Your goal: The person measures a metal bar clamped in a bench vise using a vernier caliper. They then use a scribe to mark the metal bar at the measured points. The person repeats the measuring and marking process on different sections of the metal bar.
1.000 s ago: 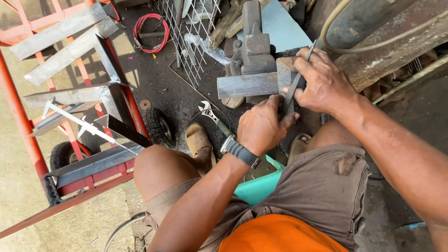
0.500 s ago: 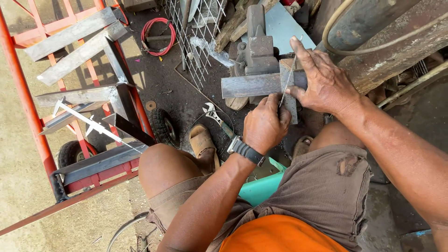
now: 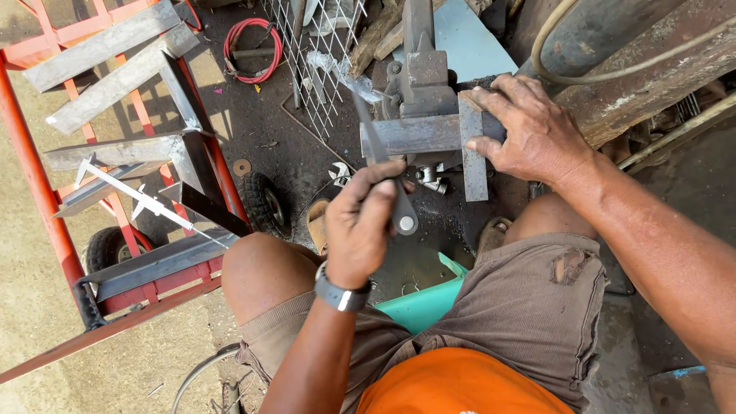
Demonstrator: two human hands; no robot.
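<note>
A flat steel bar (image 3: 410,136) is clamped level in a dark bench vise (image 3: 422,73). My right hand (image 3: 537,138) presses a metal try square (image 3: 474,169) against the bar's right end, fingers spread over it. My left hand (image 3: 366,226), with a watch on its wrist, is closed around a slim metal tool (image 3: 381,165) with a rounded grey handle. The tool points up and away, its tip left of the vise and off the bar. This hand hovers in front of the bar, above my knees.
A red steel cart (image 3: 46,199) with angle-iron offcuts (image 3: 115,54) and small wheels (image 3: 264,203) stands at left. Wire mesh (image 3: 322,69) and a red hose coil (image 3: 249,46) lie beyond. A wrench (image 3: 340,175) is on the floor, a teal stool (image 3: 425,303) under me.
My left hand has pulled the tool back from the square's edge on the bar, moving left and toward me. My right hand stays on the square.
</note>
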